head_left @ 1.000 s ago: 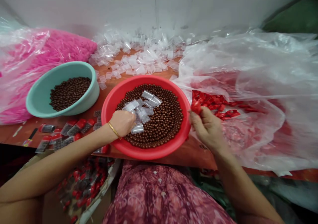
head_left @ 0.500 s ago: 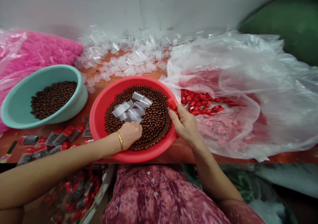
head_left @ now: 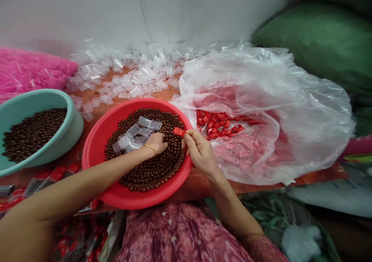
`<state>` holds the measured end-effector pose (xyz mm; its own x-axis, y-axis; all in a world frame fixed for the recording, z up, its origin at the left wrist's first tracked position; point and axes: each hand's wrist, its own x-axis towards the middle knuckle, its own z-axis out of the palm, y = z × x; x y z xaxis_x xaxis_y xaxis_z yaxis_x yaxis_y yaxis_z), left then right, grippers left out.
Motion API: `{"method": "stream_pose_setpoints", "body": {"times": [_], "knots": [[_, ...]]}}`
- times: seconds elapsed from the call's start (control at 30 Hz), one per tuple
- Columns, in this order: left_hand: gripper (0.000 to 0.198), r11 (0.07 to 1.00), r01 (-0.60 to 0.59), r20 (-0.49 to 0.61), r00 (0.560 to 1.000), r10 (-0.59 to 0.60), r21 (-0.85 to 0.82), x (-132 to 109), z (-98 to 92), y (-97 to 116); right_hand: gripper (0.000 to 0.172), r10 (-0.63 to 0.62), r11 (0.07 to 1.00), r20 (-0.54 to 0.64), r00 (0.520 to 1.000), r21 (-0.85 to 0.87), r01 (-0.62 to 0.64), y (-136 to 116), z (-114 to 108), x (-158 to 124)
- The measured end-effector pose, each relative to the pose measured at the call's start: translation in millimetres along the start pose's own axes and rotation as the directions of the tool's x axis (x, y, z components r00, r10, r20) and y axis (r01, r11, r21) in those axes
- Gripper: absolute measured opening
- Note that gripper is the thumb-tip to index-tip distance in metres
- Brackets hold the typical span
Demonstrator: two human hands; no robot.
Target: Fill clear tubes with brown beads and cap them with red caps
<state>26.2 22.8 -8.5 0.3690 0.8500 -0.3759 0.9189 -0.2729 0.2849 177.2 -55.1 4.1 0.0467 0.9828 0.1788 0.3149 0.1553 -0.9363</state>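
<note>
My right hand [head_left: 200, 147] pinches a small red plastic cap [head_left: 179, 131] between thumb and fingers, over the right rim of the red basin [head_left: 93, 145]. Shiny brown beads [head_left: 151, 173] fill much of that basin. My left hand [head_left: 157, 142], with a gold bangle at the wrist, is low over the beads with its fingers curled. What it holds, if anything, is hidden. Several clear plastic cases [head_left: 132, 134] lie on the beads just left of that hand.
A teal basin [head_left: 74, 118] with dark brown beads stands left. Clear cases [head_left: 145, 72] are scattered at the back. On the right lies a plastic bag [head_left: 305, 111] with red caps [head_left: 217, 122]. Filled red-capped cases [head_left: 55, 174] lie front left; a pink bag [head_left: 31, 68] sits behind.
The view has shifted to the right. My right hand has brought the red cap over the basin's beads, in from the rim. My left hand has moved up and closer to the right hand.
</note>
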Motion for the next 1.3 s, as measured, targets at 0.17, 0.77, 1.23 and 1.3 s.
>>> {"method": "stream_pose_setpoints", "body": {"times": [0.17,0.77,1.23,1.3], "knots": [[0.022,0.808,-0.028,-0.078,0.997,-0.022,-0.589,-7.0,1.6,-15.8,0.033,0.039,0.979,0.041,0.998,0.199,-0.046,6.3,-3.6,-1.3],[0.038,0.077,-0.164,-0.149,0.974,0.172,-0.983,-56.0,-17.7,-22.3,0.029,-0.077,0.989,0.06,0.995,0.13,0.069,-22.9,15.7,10.5],[0.014,0.545,0.327,0.28,0.945,-0.17,-0.772,-9.8,7.7,-1.6,0.027,-0.023,0.987,0.045,0.999,0.163,0.016,-6.6,19.5,17.1],[0.01,0.499,0.278,0.243,0.961,-0.136,-0.821,-4.5,4.2,-1.2,0.025,-0.02,0.982,0.024,1.0,0.19,0.015,-6.3,19.0,17.1]]}}
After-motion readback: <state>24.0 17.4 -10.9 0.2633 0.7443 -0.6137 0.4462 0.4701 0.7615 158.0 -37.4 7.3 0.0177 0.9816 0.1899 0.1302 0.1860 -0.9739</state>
